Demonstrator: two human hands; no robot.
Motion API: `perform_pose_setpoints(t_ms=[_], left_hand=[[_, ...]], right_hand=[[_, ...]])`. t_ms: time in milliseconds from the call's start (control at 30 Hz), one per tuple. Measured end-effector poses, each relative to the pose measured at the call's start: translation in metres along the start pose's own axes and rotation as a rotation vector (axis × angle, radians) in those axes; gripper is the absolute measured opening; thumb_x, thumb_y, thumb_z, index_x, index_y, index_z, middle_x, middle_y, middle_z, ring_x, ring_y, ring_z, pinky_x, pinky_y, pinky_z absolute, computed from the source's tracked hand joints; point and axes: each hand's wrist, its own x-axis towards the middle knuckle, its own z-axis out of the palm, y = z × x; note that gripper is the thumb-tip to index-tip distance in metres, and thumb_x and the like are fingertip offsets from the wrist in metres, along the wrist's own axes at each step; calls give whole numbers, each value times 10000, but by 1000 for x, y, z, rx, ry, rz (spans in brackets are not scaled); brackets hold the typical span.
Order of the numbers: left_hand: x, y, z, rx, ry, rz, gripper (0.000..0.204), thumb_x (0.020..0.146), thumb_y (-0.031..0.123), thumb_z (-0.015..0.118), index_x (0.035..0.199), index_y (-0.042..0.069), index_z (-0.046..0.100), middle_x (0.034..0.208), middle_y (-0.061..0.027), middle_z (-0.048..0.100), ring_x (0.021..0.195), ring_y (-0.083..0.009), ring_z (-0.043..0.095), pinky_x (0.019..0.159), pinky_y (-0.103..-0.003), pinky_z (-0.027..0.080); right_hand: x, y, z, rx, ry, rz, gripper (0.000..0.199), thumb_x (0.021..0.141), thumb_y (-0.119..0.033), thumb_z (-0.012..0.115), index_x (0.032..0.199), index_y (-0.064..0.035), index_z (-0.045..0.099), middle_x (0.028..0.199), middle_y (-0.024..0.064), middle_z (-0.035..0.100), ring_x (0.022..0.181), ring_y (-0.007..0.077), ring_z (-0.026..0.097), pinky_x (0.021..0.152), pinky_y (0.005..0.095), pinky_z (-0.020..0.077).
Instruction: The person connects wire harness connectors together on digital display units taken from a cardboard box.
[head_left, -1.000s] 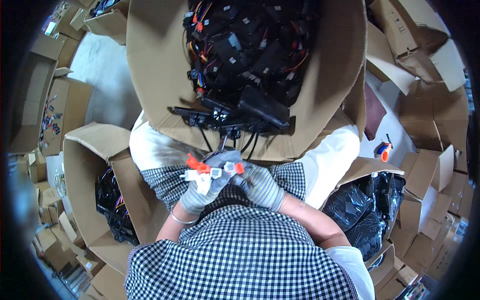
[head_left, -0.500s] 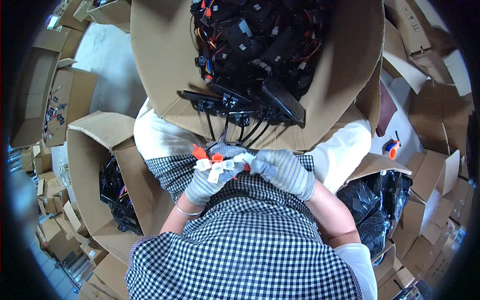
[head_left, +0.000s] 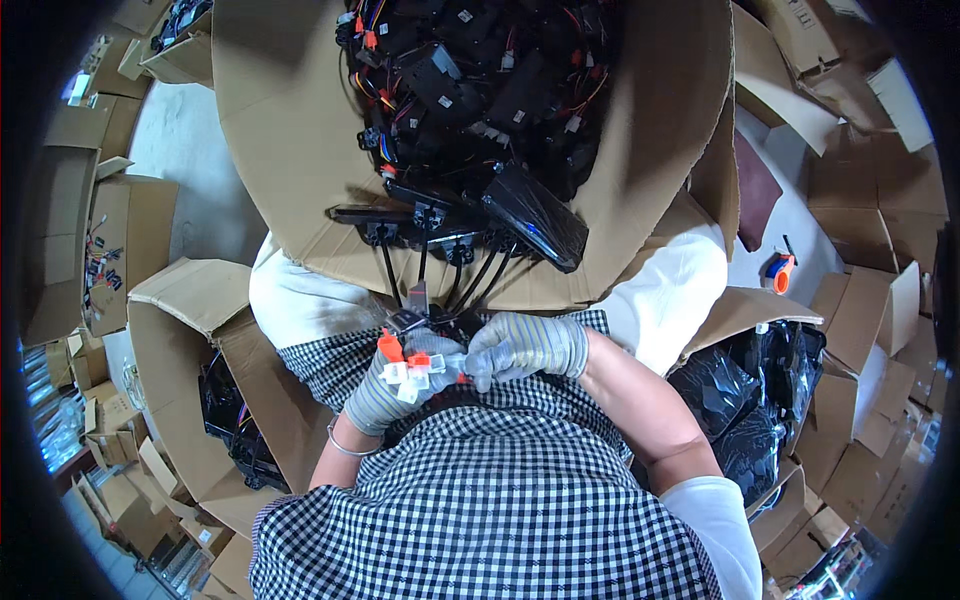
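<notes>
My left hand (head_left: 376, 402), in a grey striped glove, is closed around a bunch of cable ends in front of my lap. White plug connectors (head_left: 408, 380) and orange-red connectors (head_left: 390, 347) stick out of its fingers. My right hand (head_left: 535, 345), gloved alike, pinches a pale connector beside the bunch; its fingertips partly hide that piece. Black cables (head_left: 472, 285) run from the bunch up to several black plastic units (head_left: 540, 218), which lie on the near flap of a large cardboard box (head_left: 285, 190). More black units with coloured wires (head_left: 480, 90) fill this box.
An open carton (head_left: 165, 390) with black parts stands at my left. At my right another carton holds black parts in clear plastic wrap (head_left: 745, 400). An orange tape roll (head_left: 778, 273) lies on the floor beyond it. Cardboard boxes (head_left: 850, 225) crowd both sides.
My right hand has come in lower and to the left, close against my left hand. The connector that showed at its fingertips is now mostly covered. The whole view has shifted slightly.
</notes>
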Motion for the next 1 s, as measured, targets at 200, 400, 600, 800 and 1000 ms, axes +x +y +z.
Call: perform_pose_setpoints(t_ms=[200,400,600,800,1000], left_hand=[[4,-1,-1,-776,36,-369,162,817,94,588,974,55,583,973,-68,637,838,-205,633,696,-296,523],[-15,-5,16,-431,68,-150,232,815,81,561,1046,79,553,942,-79,630,785,-201,638,633,-313,520],[-11,-4,14,-492,27,-218,277,835,99,539,1111,115,523,959,-43,608,778,-194,626,627,-295,507],[-5,-3,7,-1218,-155,-616,72,832,137,591,872,86,561,819,-24,585,771,-188,584,666,-297,481],[-62,-53,-32,-1571,822,-814,256,861,290,582,938,55,515,920,-44,541,834,-170,539,797,-324,456]], right_hand=[[12,1,4,23,37,31,296,860,-342,612,832,-51,655,646,-33,581,483,10,416,427,159,308],[14,4,3,14,21,52,296,858,-354,602,797,-70,657,633,-32,563,504,26,424,444,181,334],[14,4,5,-8,38,40,302,859,-352,601,786,-65,661,640,-13,574,508,42,434,455,190,348],[12,-21,11,-565,130,-50,195,858,-233,580,839,-54,657,695,0,610,631,96,541,581,249,446],[-1,-72,-63,-83,922,-367,198,918,-214,509,912,-33,590,709,-7,557,503,36,430,463,187,372]])
